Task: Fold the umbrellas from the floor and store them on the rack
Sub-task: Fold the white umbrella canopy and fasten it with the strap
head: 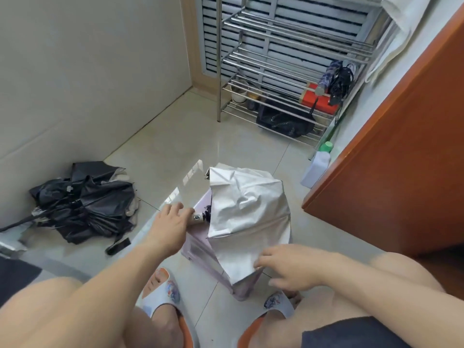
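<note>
- Silver fabric of a half-collapsed umbrella (247, 217) lies in the middle of the frame, on a pale pink stool (198, 249) that stands on the tiled floor (175, 136).
- The left hand (168, 227) reaches forward from the lower left, arm stretched, and its fingers (175, 208) curl around the umbrella's light handle (197, 218).
- The right hand (288, 267) comes in from the lower right, palm down; its fingers pinch the lower edge of the silver canopy.
- A black umbrella (85, 207) lies crumpled on the floor at the left of the frame, near the wall, well apart from both hands.
- The metal rack (288, 46) stands at the upper middle; on a lower shelf at its right end lie folded umbrellas (336, 79) beside a red box (316, 99).
- A white bottle with a green cap (317, 164) stands on the floor beside an orange-brown door (401, 146) at the right.
- Both feet wear white slippers (160, 292) at the bottom of the frame.
</note>
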